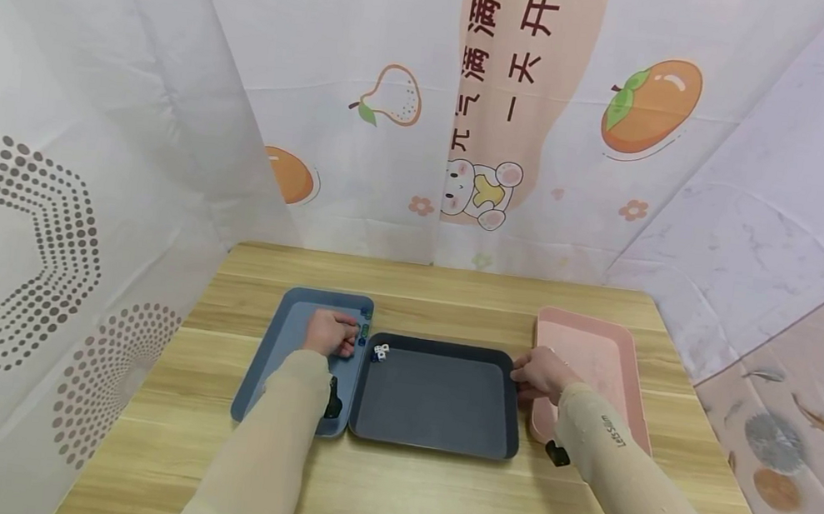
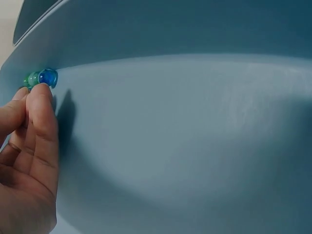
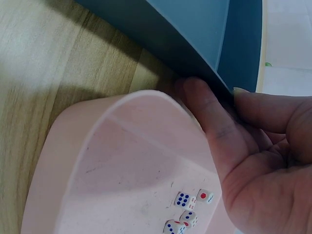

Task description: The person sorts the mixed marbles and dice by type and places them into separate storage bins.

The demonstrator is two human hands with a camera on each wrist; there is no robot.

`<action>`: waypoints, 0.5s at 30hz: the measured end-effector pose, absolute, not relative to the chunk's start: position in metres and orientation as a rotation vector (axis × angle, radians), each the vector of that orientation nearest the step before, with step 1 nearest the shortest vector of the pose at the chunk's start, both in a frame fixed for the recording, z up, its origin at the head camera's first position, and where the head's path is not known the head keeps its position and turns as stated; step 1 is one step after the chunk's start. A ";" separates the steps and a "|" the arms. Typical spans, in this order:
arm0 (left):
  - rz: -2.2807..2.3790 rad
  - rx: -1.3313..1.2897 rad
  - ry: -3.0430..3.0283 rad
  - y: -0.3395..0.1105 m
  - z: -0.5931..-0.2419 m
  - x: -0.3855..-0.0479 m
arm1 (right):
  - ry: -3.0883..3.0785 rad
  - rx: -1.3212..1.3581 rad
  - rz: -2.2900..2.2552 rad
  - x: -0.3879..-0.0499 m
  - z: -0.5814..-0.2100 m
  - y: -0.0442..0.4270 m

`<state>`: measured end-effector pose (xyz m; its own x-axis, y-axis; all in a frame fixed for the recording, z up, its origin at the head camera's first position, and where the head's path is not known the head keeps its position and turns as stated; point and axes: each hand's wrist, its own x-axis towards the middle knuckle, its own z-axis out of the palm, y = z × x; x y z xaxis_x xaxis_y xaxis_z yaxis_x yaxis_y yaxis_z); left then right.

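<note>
My left hand (image 1: 331, 333) is over the blue tray (image 1: 261, 358), at its right wall. Blue and green glassy beads (image 2: 48, 78) lie along that wall, right at the fingertips of my left hand (image 2: 36, 131). Thumb and forefinger come close together there; whether a bead is between them is hidden. On the other side, my right hand (image 1: 543, 371) pinches the right rim of the dark grey tray (image 1: 430, 439), thumb on one side of the wall and fingers on the other. White dice (image 1: 382, 351) with something blue beside them sit in that tray's upper left corner.
A pink tray (image 1: 633, 372) stands at the right, partly under my right forearm. Several white dice (image 3: 183, 200) lie in it. All three trays stand on a wooden table (image 1: 387, 497), with a printed curtain (image 1: 391, 171) hanging behind.
</note>
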<state>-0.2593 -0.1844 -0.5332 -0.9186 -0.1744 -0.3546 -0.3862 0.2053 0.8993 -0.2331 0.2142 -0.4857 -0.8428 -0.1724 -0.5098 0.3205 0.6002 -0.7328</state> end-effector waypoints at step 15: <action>1.793 -0.594 2.297 -0.178 -0.534 -0.259 | 2.282 0.122 -1.192 -0.235 -0.487 0.215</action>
